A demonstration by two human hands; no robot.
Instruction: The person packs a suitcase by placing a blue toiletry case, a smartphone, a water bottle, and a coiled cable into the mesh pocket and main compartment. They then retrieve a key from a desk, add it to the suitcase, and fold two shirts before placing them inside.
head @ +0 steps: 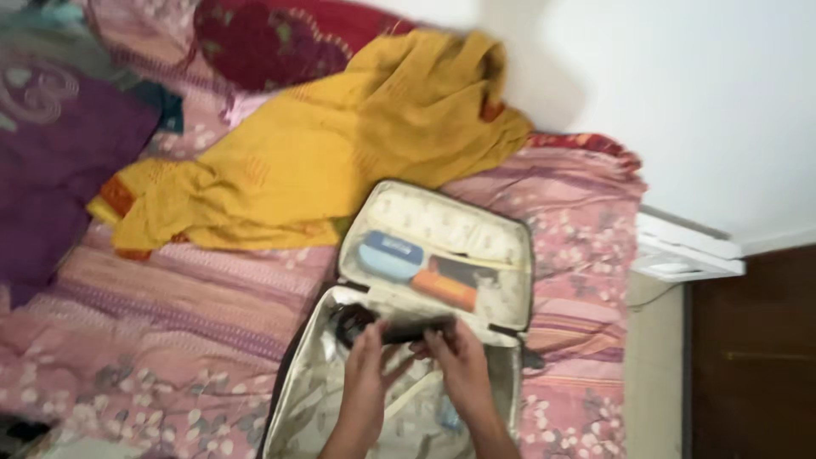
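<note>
Both hands, left [364, 374] and right [459, 361], gripping a dark pouch [416, 329] over open suitcase [442, 229]; pink floral bedspread [170, 340], white wall [697, 102]

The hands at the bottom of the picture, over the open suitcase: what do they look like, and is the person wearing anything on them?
Both the left hand and the right hand are bare: no gloves, and no sleeves reach the forearms that show. The picture is too blurred to tell whether there is a ring, a watch or a bracelet.

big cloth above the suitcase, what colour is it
Mustard yellow, with small orange-red patches at its edges. The cloth shows best in the head view, crumpled on the bed behind the open suitcase.
</note>
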